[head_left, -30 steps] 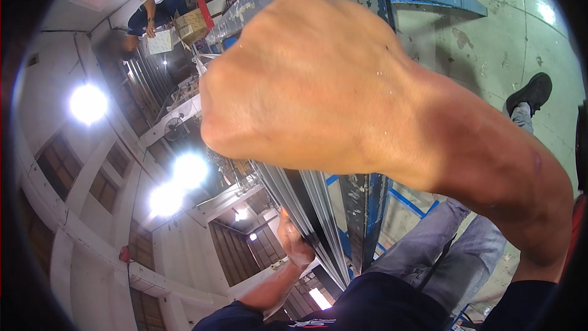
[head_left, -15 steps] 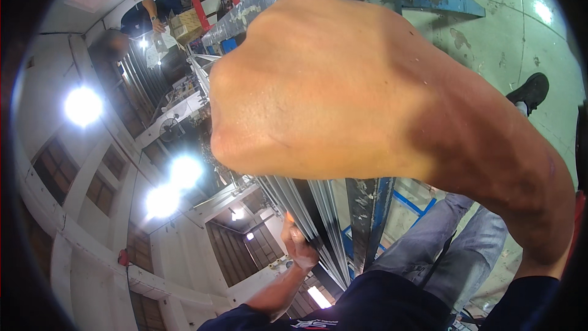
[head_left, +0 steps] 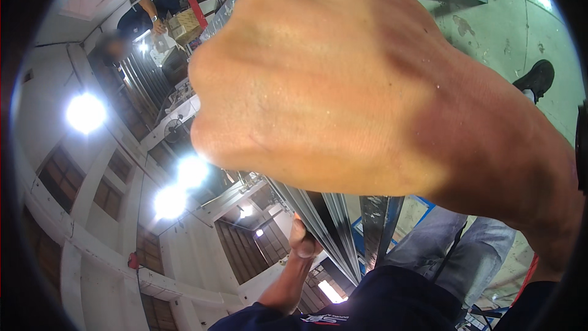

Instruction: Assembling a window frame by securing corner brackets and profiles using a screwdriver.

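My right hand [head_left: 306, 92] fills the upper middle, very near the view, its back toward me and its knuckles bent into a fist. The curled fingers are out of sight underneath, so whatever they may hold is hidden. Lower down, my left hand [head_left: 304, 242] is closed at the left side of long grey metal profiles [head_left: 318, 220], its fingers partly hidden by them. A small orange patch shows at its fingertips; I cannot tell what it is. The profiles run from under my right hand down toward my body.
A worn, paint-chipped metal beam [head_left: 378, 224] lies right of the profiles, with blue framing beside it. At the upper left a co-worker's arm [head_left: 149, 9] reaches near a cardboard box [head_left: 184, 26] and a red frame [head_left: 196, 9]. Green floor [head_left: 508, 30] spreads at the right.
My right hand has shifted slightly left and looks larger. My left hand stays at the profiles. The whole view has tilted a little.
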Demonstrator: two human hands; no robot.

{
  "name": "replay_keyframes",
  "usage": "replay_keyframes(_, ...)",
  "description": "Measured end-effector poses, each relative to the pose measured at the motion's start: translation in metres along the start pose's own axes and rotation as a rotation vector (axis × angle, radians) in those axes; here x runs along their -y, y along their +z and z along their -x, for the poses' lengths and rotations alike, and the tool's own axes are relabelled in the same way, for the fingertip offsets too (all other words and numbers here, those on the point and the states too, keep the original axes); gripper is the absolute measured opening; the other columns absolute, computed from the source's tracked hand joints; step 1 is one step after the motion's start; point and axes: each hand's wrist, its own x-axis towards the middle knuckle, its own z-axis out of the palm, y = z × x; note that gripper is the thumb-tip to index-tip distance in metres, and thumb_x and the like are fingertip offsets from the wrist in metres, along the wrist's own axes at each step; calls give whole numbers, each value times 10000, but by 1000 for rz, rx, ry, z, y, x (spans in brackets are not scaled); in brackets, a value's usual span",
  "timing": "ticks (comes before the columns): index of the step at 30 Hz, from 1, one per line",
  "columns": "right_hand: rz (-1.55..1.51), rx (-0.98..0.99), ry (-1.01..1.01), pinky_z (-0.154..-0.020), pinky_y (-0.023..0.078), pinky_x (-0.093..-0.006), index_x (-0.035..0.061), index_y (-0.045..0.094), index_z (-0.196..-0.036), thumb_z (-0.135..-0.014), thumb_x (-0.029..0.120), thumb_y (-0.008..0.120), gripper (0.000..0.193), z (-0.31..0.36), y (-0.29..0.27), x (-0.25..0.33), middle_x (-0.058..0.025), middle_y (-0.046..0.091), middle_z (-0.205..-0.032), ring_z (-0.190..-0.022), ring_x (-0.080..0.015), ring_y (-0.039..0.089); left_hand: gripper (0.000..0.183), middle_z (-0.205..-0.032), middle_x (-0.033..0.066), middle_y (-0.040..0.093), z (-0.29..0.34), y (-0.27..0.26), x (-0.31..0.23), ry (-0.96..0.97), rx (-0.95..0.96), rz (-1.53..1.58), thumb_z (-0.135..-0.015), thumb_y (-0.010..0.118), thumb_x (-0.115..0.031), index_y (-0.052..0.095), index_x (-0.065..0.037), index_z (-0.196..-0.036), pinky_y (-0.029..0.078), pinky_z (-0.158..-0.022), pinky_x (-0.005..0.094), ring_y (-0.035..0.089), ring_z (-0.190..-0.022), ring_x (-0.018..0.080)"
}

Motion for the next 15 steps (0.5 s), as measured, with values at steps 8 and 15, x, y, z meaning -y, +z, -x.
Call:
replay_keyframes(8,-7,-69,-6,-519,493,-388,52,724,-767,-788,148,734,99,6,-4,-10,-87,657,-652,-618,-255,656,353,-1031,8,663,4,9,3,289,-149,-469,-1089,559,-294,605,31,-1221,466,-802,229,593,-888,71)
replay_keyframes(15,-56,-74,13,-506,481,-380,51,717,-764,-795,144,736,100,21,7,-12,-84,653,-647,-602,-243,641,537,-898,70,631,0,-16,-5,272,-91,-338,-993,600,-482,619,42,-1107,448,-611,237,562,-676,123)
